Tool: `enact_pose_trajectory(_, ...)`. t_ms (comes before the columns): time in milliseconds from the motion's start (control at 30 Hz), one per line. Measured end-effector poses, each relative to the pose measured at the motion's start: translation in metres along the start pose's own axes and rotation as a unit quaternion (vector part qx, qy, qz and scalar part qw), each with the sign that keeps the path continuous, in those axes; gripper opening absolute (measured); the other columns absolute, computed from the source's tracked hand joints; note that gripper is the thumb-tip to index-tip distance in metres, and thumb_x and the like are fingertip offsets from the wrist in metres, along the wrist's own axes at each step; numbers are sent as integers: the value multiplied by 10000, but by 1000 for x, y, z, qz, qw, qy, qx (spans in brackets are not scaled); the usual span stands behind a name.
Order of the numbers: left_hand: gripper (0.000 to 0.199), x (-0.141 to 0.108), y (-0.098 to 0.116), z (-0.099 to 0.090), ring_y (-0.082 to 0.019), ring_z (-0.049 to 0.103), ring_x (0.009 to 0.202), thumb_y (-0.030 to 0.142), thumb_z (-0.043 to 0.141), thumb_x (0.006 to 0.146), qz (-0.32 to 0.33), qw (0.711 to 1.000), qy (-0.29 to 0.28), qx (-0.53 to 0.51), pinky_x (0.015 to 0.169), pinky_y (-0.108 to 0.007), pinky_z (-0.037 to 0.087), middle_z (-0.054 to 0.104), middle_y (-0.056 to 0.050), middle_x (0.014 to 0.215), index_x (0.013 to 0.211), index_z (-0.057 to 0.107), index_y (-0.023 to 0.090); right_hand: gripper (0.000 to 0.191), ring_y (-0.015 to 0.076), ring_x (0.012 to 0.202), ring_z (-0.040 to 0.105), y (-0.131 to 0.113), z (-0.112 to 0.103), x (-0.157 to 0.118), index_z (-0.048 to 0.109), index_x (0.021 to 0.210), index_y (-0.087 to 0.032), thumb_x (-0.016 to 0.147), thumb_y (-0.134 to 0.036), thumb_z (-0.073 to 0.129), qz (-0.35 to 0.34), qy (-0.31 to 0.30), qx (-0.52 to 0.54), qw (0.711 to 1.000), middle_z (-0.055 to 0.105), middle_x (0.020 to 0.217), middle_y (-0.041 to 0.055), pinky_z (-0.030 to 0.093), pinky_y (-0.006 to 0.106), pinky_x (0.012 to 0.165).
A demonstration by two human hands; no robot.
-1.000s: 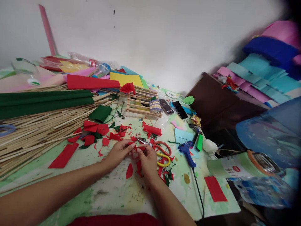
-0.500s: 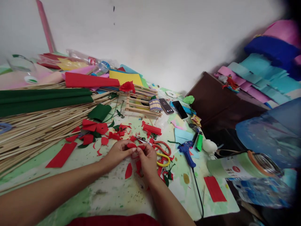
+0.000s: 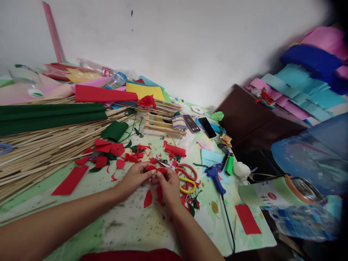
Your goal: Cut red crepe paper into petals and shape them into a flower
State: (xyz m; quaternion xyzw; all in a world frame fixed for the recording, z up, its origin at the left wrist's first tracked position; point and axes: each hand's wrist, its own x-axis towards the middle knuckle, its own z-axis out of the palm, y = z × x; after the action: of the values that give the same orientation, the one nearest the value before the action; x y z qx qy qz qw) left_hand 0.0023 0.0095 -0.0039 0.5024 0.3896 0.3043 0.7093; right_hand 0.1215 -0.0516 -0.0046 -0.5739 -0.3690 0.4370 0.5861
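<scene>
Two bare hands meet just below center frame, where from my remote seat I see the left hand (image 3: 137, 177) and the right hand (image 3: 169, 183) each pinching red crepe paper (image 3: 151, 168) between thumb and fingers. I cannot tell whether it is one piece or two. Just beside the right hand lie scissors (image 3: 187, 165) with one orange and one yellow handle, their blades pointing toward the upper left. A red petal (image 3: 148, 198) rests below the hands on the stained green-and-white tabletop (image 3: 125, 224).

Red scraps (image 3: 131, 157) spread left of center, near a dark green roll (image 3: 115, 131); a red strip (image 3: 70, 180) lies farther left. Right of center I make out a blue glue gun (image 3: 216, 177), its black cord (image 3: 227, 221) trailing to the bottom edge, and at lower right a red rectangle (image 3: 248, 219) near a pale green tumbler (image 3: 257, 190) on its side.

Thin wooden sticks (image 3: 59, 146) fill the left of the frame, dark green paper (image 3: 51, 116) lying across them. Above center, a red paper flower (image 3: 147, 101) sits at the corner of a stick frame (image 3: 165, 127), with a gray phone (image 3: 191, 123) and a black phone (image 3: 207, 127) to its right. Teal, pink and blue paper (image 3: 301, 87) crowds the upper right.
</scene>
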Motion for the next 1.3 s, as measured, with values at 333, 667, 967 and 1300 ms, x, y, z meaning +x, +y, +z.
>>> enact_pose_trajectory(333,185,1,-4,-2,-87,484,483,315,664,697,10,1000,-11,6,421,-180,339,587,36,562,767,630,147,126,140,604,564,1,-2,0,583,723,-171,760,-291,585,-7,-12,8,1000,622,650,-6,453,258,611)
enact_pose_trajectory(667,223,1,-1,0,-94,467,461,337,688,637,0,1000,-5,15,413,-191,311,555,49,531,732,609,151,142,133,600,546,2,-2,0,580,718,-169,750,-307,586,-10,4,-6,1000,615,648,-7,442,253,611)
enact_pose_trajectory(967,247,0,-3,-2,-90,437,438,388,647,691,6,999,-5,42,420,-198,292,577,34,551,764,610,156,158,131,598,513,1,-4,2,574,700,-165,747,-316,585,-20,45,-53,997,579,630,-14,425,248,594)
enact_pose_trajectory(1300,243,7,-7,-1,-147,532,538,400,700,608,46,997,6,60,504,-237,418,603,20,569,661,620,176,101,160,626,555,14,3,-2,595,673,-178,708,-272,586,-39,97,-70,992,598,647,8,457,259,591)
